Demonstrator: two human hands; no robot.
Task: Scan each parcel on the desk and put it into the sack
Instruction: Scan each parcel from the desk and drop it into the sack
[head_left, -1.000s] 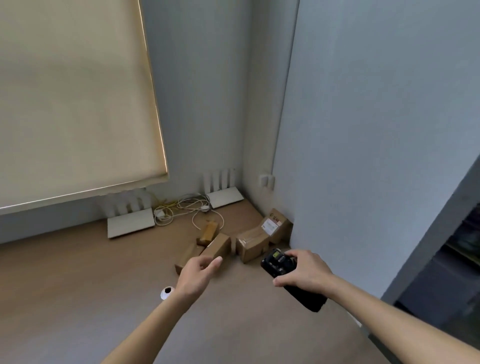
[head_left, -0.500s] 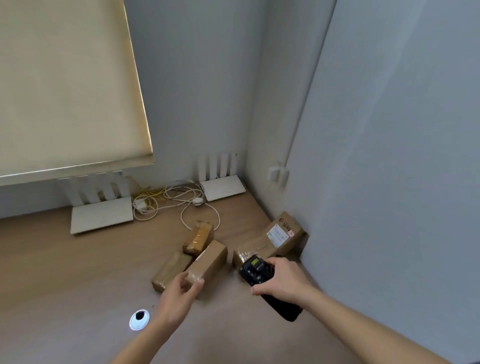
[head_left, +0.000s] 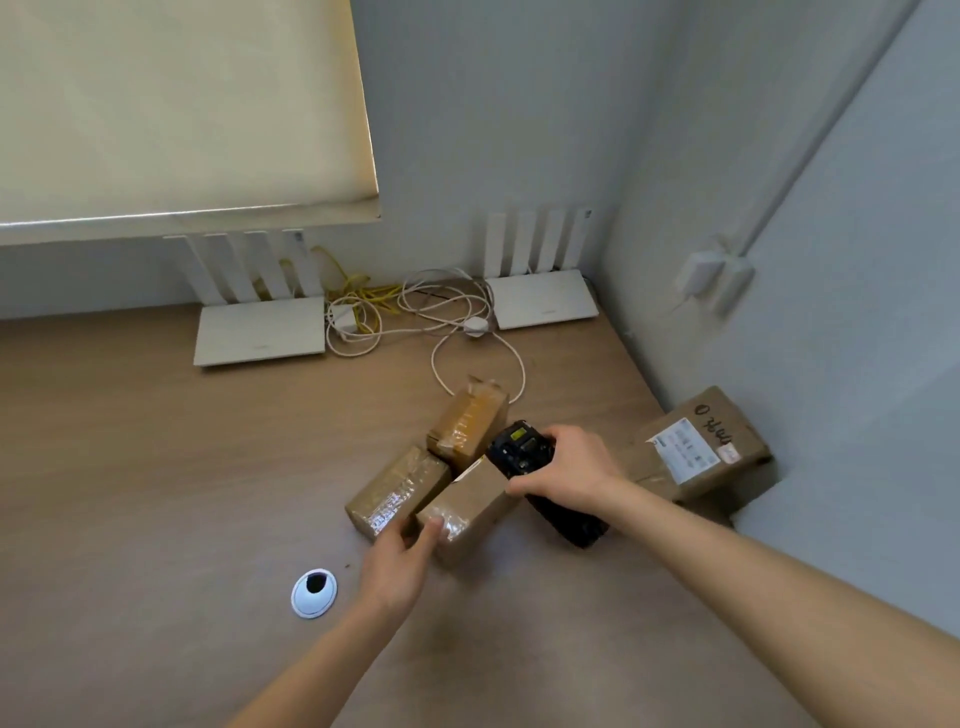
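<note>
My left grip (head_left: 400, 558) clamps the nearest parcel (head_left: 467, 512) | right grip (head_left: 563, 470) clamps the scanner (head_left: 524, 452) | four parcels on the desk (head_left: 156, 467) | no sack in view

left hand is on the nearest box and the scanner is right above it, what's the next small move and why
Probably tip the nearest parcel with the left hand so a label faces the scanner. The right hand already holds the scanner over that parcel, the left grips its near end, but only plain cardboard and tape show, no clear label to scan.
</note>
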